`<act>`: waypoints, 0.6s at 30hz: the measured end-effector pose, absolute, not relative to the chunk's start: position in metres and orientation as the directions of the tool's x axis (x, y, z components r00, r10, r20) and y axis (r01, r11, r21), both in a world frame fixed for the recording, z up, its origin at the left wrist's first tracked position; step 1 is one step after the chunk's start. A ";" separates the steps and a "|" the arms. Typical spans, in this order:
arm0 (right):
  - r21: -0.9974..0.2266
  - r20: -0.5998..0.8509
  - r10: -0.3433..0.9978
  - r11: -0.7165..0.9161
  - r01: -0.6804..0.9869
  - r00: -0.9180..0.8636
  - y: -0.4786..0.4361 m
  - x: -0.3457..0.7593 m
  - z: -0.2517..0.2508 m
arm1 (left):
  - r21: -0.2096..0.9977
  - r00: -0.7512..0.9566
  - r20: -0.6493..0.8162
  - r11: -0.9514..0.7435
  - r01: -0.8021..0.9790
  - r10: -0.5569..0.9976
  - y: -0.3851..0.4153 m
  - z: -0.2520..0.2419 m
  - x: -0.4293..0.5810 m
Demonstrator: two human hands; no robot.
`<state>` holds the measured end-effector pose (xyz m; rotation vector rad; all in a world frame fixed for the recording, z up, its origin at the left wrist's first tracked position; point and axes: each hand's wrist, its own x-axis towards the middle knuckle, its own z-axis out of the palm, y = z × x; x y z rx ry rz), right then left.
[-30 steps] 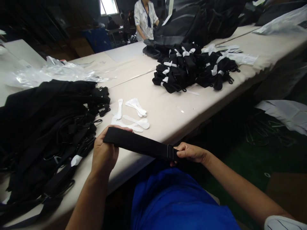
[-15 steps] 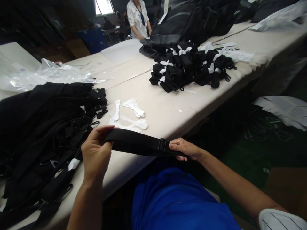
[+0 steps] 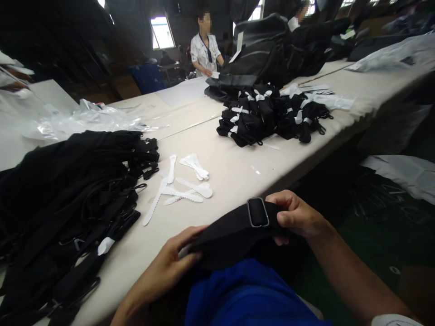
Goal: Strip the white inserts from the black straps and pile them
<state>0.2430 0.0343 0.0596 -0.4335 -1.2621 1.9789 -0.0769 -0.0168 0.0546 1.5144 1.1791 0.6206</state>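
Strap (image 3: pixel 227 231): we now see it bunched and folded near the table edge (image 3: pixel 190 235), no longer stretched.
Left hand (image 3: pixel 170 267): fingers closed on the folded end.
Right hand (image 3: pixel 299 217): gripping beside the buckle (image 3: pixel 258 212).
Meaning: we judge the folding underway.

Black webbing strap (image 3: pixel 231 231) with a dark slide buckle (image 3: pixel 258 212) edged in pale grey. Cream bench (image 3: pixel 234 167). White toothed plastic ties (image 3: pixel 185 183) near its front edge. Black heap of loose straps (image 3: pixel 68 190) at the left end; black bundles banded in white (image 3: pixel 268 113) toward the far edge. Clear, glossy plastic film (image 3: pixel 84 120) at the far left. Bright blue cloth (image 3: pixel 251 294) below the strap
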 end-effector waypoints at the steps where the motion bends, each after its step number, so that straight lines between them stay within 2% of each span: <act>1: -0.878 0.138 0.733 -0.221 -0.425 -0.666 0.037 0.239 0.065 | 0.948 0.463 -0.193 0.043 0.316 0.865 -0.019 0.058 -0.069; 3: -0.873 0.186 0.717 -0.194 -0.448 -0.672 0.041 0.227 0.072 | 0.973 0.536 -0.124 -0.005 0.231 0.835 -0.020 0.064 -0.049; 7: -0.864 0.221 0.705 -0.178 -0.471 -0.674 0.046 0.201 0.076 | 0.994 0.529 0.070 -0.104 0.036 0.846 -0.007 0.068 -0.012; 11: -0.874 0.154 0.750 -0.201 -0.442 -0.644 0.042 0.190 0.079 | 0.991 0.471 0.121 -0.131 -0.012 0.874 0.004 0.056 0.000; 13: -0.885 0.095 0.748 -0.238 -0.399 -0.657 0.040 0.188 0.077 | 0.987 0.369 0.116 -0.148 0.058 0.922 0.006 0.048 -0.001; 15: -0.880 0.077 0.753 -0.257 -0.400 -0.653 0.037 0.184 0.071 | 0.975 0.170 0.151 -0.175 0.139 0.974 0.008 0.041 0.000; 18: -0.858 0.113 0.838 -0.189 -0.478 -0.534 0.030 0.169 0.057 | 0.971 -0.102 0.200 -0.183 0.154 0.975 0.010 0.035 0.011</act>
